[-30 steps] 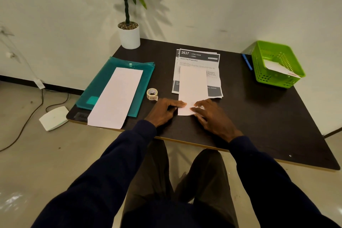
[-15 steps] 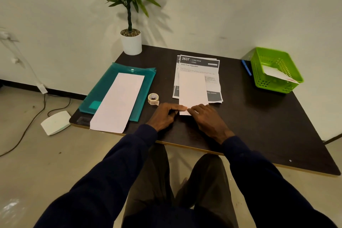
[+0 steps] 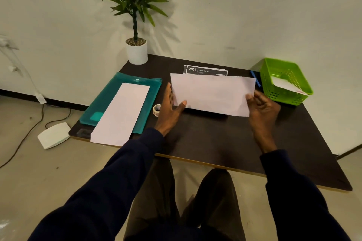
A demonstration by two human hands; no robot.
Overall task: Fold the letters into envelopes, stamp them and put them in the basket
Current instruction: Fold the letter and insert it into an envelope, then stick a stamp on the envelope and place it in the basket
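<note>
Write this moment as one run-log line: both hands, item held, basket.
envelope: held above table | left hand: pinches its left end | right hand: pinches its right end | basket: white paper inside

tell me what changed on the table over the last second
The white paper was lying lengthwise on the printed sheets, pressed at its near end; now it is lifted and turned crosswise, the left hand pinching its left edge and the right hand its right. The teal folder, the tape roll and the green basket stayed put.
</note>
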